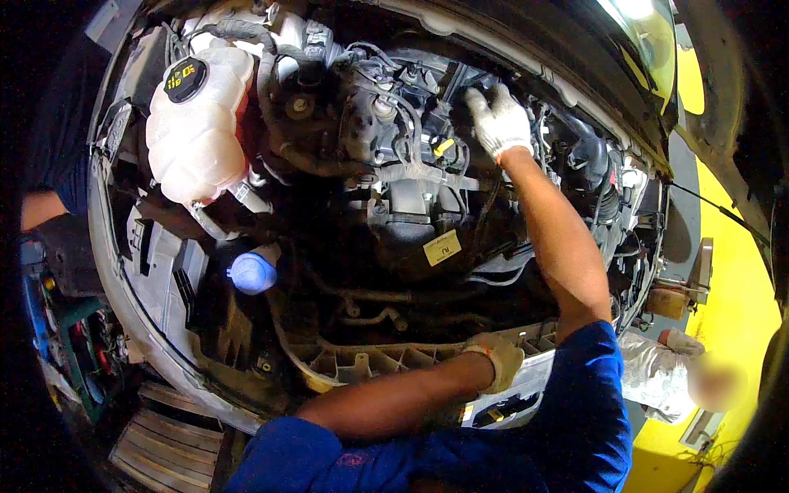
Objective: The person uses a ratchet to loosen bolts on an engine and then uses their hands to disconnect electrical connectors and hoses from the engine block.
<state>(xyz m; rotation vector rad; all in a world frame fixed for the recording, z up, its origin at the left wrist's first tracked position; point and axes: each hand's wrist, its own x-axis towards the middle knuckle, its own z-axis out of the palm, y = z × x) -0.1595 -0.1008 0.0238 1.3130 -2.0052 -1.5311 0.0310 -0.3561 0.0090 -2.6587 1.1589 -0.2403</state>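
Note:
Over the far right of the engine (411, 214) reaches my right hand (500, 123), in a white knit glove. Its visible fingers are spread among dark parts and hoses, and I make out nothing held in them. My left hand (496, 361), in a dirtier glove, rests on the front crossmember (394, 357) of the engine bay; its fingertips are hidden. Left of my right hand are wiring, a yellow dipstick handle (444, 148) and a black engine cover with a pale label (442, 247).
A white coolant tank (201, 127) with a black cap and a blue-capped filler (251, 273) stand at left. The raised hood (567, 49) hangs beyond. Another person's arm (45, 209) shows at far left; a person in grey (657, 374) is at right. Wooden slats (168, 440) lie below.

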